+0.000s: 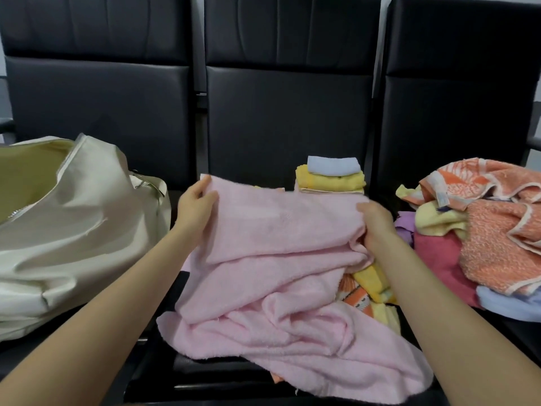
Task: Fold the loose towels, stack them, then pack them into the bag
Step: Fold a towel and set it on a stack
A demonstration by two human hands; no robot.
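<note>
Pink towel (281, 259), soft terry, rumpled in loose folds on middle black seat (205, 370), upper layer lifted flat; left hand (196, 209) pinching far left corner, thumb on top; right hand (376, 222) gripping right edge, fingers curled into cloth; folded stack (330, 178) just behind, yellow towels under pale blue one, edges squared; cream bag (73, 230), smooth and slack, mouth open, on left seat; loose heap (483, 230) on right seat, orange nubbly cloth over yellow, magenta, lilac and blue; padded black seat backs (287, 112) behind.
</note>
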